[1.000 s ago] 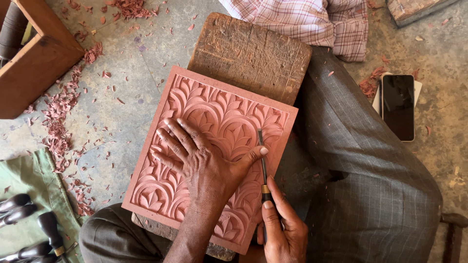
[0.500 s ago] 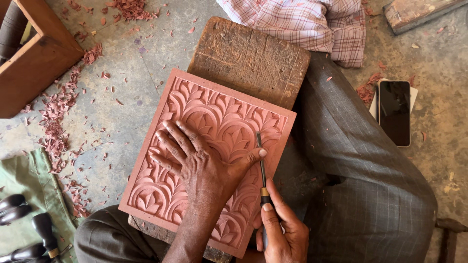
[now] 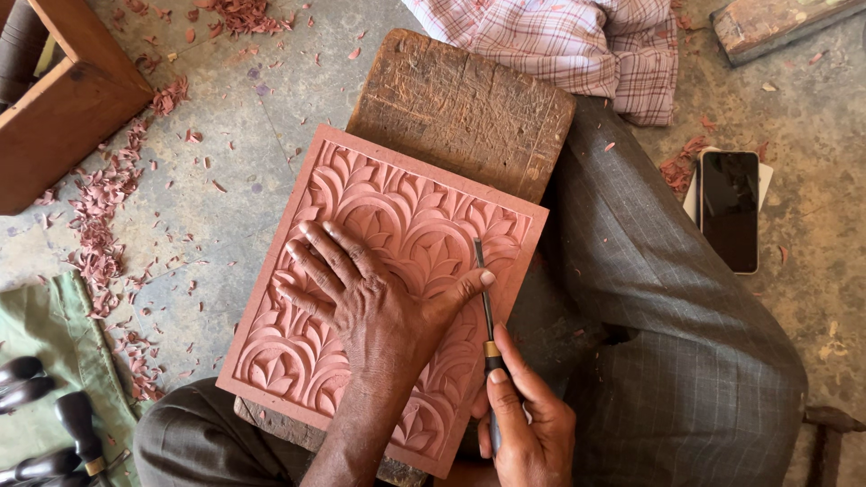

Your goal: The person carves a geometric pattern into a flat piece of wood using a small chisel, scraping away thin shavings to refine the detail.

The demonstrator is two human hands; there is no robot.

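A pink carved panel (image 3: 406, 207) with leaf and arch patterns lies tilted on a worn wooden block (image 3: 460, 108) across my lap. My left hand (image 3: 370, 289) rests flat on the panel, fingers spread, thumb pressed against the blade of a carving chisel (image 3: 485, 307). My right hand (image 3: 528, 424) grips the chisel's dark handle near the panel's lower right. The blade tip touches the carving close to the right edge.
Grey trousers cover my knee (image 3: 686, 343) at right. A dark phone (image 3: 729, 209) lies on the concrete floor beyond it. A checked cloth (image 3: 577, 45) sits at the top, a wooden box (image 3: 63, 117) at upper left. Several dark-handled tools (image 3: 54, 433) lie on green cloth; pink shavings (image 3: 99, 225) scatter around.
Both hands and the chisel hold nearly the same place on the panel; only the view has shifted slightly.
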